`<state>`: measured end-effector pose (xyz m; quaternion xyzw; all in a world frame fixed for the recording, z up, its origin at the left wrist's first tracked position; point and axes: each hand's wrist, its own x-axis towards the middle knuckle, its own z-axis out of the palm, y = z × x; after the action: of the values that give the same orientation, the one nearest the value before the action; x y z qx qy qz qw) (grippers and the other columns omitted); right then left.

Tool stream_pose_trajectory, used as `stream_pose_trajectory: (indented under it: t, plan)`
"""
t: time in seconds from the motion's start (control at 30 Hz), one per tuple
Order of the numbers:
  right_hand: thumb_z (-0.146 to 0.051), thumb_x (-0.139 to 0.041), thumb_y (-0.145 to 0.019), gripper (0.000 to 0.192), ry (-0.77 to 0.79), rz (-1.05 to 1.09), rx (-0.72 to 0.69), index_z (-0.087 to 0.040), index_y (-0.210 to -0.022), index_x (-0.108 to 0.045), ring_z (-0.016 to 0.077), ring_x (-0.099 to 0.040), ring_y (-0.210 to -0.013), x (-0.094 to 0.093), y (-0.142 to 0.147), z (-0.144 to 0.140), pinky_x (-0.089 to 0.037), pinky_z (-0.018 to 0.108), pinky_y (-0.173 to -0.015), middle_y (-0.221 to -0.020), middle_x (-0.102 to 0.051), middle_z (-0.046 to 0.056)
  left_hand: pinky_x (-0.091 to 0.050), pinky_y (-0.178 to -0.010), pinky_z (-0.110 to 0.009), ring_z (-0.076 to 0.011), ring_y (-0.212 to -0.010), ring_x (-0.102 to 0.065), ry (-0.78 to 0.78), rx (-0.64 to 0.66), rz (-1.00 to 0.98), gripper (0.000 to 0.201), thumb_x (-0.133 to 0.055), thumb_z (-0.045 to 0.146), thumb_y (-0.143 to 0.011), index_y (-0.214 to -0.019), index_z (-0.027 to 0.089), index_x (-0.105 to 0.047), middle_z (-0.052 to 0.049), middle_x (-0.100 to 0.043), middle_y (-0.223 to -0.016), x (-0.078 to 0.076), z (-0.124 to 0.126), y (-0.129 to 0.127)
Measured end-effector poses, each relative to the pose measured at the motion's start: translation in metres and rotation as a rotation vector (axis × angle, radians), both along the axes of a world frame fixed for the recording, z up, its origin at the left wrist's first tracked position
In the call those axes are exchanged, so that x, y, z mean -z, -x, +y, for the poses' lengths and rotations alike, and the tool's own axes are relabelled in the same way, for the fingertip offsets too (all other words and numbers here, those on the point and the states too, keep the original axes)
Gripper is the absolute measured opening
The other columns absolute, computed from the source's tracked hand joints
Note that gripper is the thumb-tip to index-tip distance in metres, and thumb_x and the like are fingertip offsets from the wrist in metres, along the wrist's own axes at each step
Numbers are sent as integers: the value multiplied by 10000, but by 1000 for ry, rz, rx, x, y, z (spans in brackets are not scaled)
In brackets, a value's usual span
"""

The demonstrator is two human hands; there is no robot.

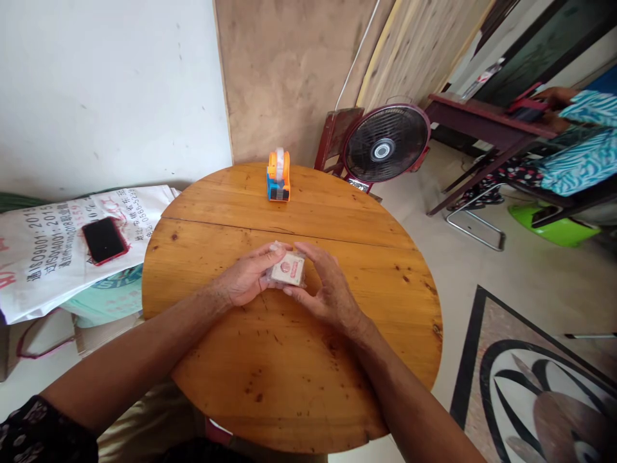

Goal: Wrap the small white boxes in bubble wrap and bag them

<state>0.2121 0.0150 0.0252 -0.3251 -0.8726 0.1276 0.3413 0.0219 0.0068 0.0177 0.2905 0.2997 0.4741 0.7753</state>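
Observation:
Over the middle of the round wooden table point(299, 392), a small white box point(288, 267) with a red emblem and lettering sits in clear plastic wrap. My left hand point(250, 273) grips its left side, the thumb lying along the top edge near a crumpled bit of the wrap. On the other side my right hand point(330, 289) curves round the box with thumb and fingers spread apart; its thumb tip is close to the box's lower edge, and whether it touches cannot be made out. Some of the left fingers are hidden under the box.
An orange and blue tape dispenser point(278, 177) stands at the table's far edge. A phone point(104, 240) lies on a white printed sack point(43, 251) at left. Behind the table is a fan point(385, 145); at right, another person's patterned sleeve point(588, 109) shows beside a dark red table point(486, 119).

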Motion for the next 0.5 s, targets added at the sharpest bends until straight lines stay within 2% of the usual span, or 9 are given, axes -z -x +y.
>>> stream_pose_trajectory:
  t: [0.23,0.5]
  plan:
    - [-374,-643,-880,559,-55,7,-19,-288,-1386,-421,280,-607,-1150,-2,2,0,-449,453,-962,-1302,-632,105,-568,-668,-298,-179,-815,-629,-27,2,5,342,-749,379,-804,-1031,145,-649,-63,-666,-922,-1,-1,-1]
    - [-299,-661,-848,473,-69,30,-20,-276,-1292,-499,273,-617,-1112,-1,2,0,-455,440,-940,-1234,-661,92,-522,-675,-256,-167,-811,-612,-27,-25,57,373,-779,388,-751,-1007,141,-666,-66,-663,-925,-5,-1,-2]
